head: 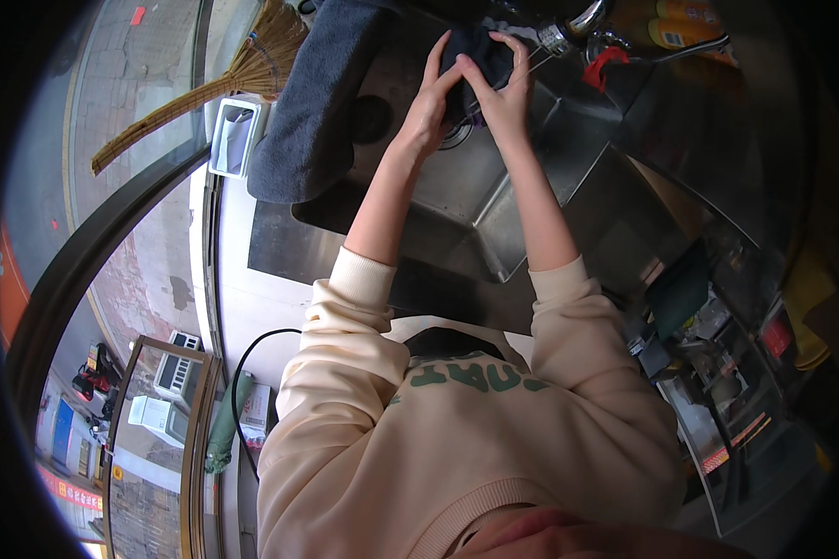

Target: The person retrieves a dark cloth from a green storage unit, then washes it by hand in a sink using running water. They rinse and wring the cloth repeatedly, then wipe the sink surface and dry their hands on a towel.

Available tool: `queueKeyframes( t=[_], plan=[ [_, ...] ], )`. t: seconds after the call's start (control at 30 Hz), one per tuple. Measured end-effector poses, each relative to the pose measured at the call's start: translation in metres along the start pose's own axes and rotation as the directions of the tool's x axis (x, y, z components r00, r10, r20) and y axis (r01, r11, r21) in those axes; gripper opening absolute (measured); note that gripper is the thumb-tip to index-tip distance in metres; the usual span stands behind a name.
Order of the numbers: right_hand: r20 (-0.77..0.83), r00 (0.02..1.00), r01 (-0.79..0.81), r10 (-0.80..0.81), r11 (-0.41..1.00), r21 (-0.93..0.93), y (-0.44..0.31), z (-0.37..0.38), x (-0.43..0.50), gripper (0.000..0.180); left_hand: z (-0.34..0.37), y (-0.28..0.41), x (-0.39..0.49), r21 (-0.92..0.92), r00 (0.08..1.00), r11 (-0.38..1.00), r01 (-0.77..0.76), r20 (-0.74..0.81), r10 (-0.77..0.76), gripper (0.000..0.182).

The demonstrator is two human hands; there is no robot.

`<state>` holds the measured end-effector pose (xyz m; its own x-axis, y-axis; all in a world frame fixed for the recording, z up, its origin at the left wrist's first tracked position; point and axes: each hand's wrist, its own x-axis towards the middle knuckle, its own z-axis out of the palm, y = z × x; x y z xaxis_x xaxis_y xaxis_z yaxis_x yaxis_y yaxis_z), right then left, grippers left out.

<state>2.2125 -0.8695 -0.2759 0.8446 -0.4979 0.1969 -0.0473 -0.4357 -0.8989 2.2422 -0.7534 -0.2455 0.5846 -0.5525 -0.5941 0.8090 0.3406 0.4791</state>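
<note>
A dark wet cloth (481, 59) is gripped between my two hands above a stainless steel sink (433, 185). My left hand (426, 108) holds its left side and my right hand (507, 94) its right side, with the thumbs and index fingers close together at the front. From a chrome faucet (563, 35) at the top, a thin stream of water runs slantwise across the cloth and my right hand. Both hands look wet. Below the cloth a metal drain (456, 136) partly shows. The far part of the cloth is in shadow.
A grey-blue towel (307, 115) drapes over the sink's left side. Beside it are a straw broom (224, 84) and a white box (236, 140). A red strip (605, 68) hangs near the faucet, before orange bottles (689, 31). At left runs a window frame (112, 216).
</note>
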Motion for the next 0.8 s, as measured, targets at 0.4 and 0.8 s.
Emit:
queueKeyframes(
  t=[0.4,0.8],
  plan=[
    [0.189,0.757,-0.627,0.626,0.611,0.484,-0.003,-0.04,0.03,0.036,-0.044,0.0,0.013,0.12,0.994,0.988,-0.093,-0.045,0.099,0.05],
    [0.022,0.864,-0.441,0.503,0.736,0.513,-0.013,-0.015,0.029,0.024,-0.019,0.009,0.04,-0.185,0.982,0.964,-0.188,-0.015,0.189,0.054]
  ],
)
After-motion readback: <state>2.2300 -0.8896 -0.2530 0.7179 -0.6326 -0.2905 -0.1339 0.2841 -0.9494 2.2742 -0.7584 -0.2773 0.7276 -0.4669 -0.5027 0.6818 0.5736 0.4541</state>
